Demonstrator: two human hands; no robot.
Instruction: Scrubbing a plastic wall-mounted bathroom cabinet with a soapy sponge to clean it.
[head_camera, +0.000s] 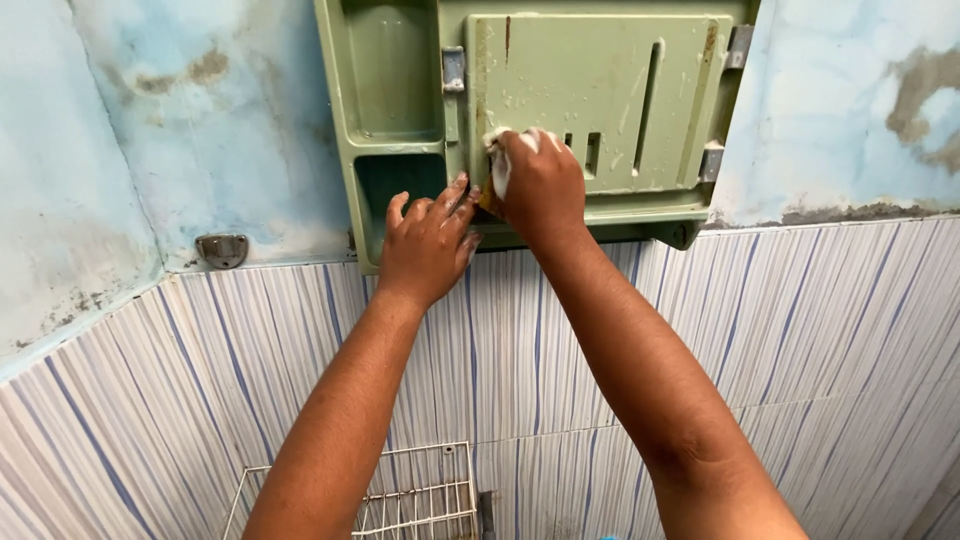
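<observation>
A pale green plastic wall cabinet (640, 215) hangs at the top of the view, with a hinged door panel (610, 90) and open side compartments on its left. My right hand (540, 190) is closed around a white soapy cloth (500, 165) and presses it against the door's lower left corner. My left hand (428, 245) lies flat, fingers spread, against the cabinet's lower edge, just left of the right hand. Foam and rust streaks mark the door.
Striped blue and white tiles (800, 340) cover the lower wall. Above them is stained, peeling blue paint (180, 120). A small metal hook plate (222, 250) sits left of the cabinet. A white wire rack (420, 495) is mounted below.
</observation>
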